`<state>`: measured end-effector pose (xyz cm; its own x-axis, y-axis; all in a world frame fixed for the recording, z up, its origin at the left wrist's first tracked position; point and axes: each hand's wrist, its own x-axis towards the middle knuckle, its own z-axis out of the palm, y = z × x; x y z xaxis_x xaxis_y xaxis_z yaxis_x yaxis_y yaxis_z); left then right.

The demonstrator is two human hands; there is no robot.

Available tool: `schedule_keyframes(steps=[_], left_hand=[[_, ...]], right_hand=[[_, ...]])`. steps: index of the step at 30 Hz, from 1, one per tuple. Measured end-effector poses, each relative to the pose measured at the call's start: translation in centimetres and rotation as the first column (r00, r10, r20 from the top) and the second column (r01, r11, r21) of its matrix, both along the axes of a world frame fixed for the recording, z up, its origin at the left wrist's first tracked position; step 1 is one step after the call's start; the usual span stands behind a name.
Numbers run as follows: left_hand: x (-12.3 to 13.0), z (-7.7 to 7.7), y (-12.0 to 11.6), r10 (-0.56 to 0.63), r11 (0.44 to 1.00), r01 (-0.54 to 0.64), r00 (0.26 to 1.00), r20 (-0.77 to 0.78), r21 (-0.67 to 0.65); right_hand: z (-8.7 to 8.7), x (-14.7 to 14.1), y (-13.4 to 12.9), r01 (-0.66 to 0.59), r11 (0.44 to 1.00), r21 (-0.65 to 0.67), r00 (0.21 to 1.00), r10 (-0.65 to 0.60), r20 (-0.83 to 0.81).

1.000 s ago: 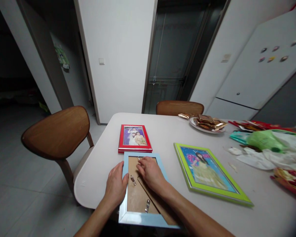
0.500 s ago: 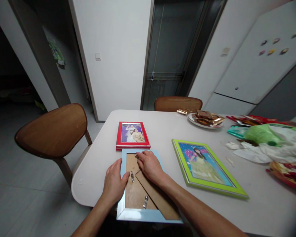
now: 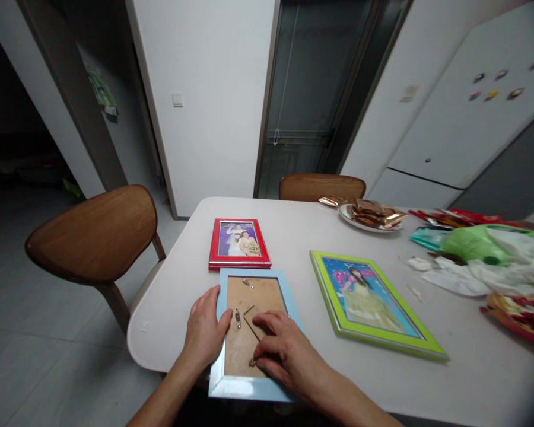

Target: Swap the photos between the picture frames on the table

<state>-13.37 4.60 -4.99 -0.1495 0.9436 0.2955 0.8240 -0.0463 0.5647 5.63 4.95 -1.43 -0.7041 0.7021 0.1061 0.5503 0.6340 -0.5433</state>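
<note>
At the near edge of the table (image 3: 289, 237), the blue frame (image 3: 244, 388) lies back up, my left hand (image 3: 203, 329) unclenched along its left side, my right hand (image 3: 285, 350) curled at the lower clip (image 3: 252, 362), grip unclear: apparently clip work, the next move calling for firm fingertip pressure.

Frame (image 3: 235, 351) on table (image 3: 289, 237), second frame (image 3: 239, 242) behind (third frame (image 3: 369, 299) right)

A plate (image 3: 358, 226) of gold-wrapped packets (image 3: 372, 209) sits near the far edge of the table (image 3: 289, 234), left of a green bag (image 3: 469, 244). Wooden chairs (image 3: 93, 234) stand beside it; small magnets (image 3: 515, 93) dot a white fridge (image 3: 454, 139).
</note>
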Motion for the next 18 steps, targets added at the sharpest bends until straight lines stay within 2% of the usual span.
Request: schedule_keyframes(steps=[3, 5, 9, 18], left_hand=[[0.0, 0.1, -0.1, 0.010, 1.000, -0.010, 1.000, 0.010, -0.005], [0.1, 0.1, -0.1, 0.019, 1.000, -0.019, 1.000, 0.013, -0.016], [0.1, 0.2, -0.1, 0.018, 0.999, -0.018, 1.000, 0.007, -0.027], [-0.1, 0.1, -0.1, 0.009, 1.000, -0.009, 0.999, 0.033, 0.002]], right_hand=[[-0.4, 0.2, 0.0, 0.065, 0.998, 0.010, 0.997, -0.064, -0.044], [-0.3, 0.4, 0.0, 0.160, 0.987, 0.025, 0.986, -0.158, -0.047], [-0.1, 0.6, 0.1, 0.316, 0.945, 0.084, 0.947, -0.319, 0.031], [-0.3, -0.7, 0.4, 0.322, 0.946, 0.042, 0.944, -0.324, 0.055]])
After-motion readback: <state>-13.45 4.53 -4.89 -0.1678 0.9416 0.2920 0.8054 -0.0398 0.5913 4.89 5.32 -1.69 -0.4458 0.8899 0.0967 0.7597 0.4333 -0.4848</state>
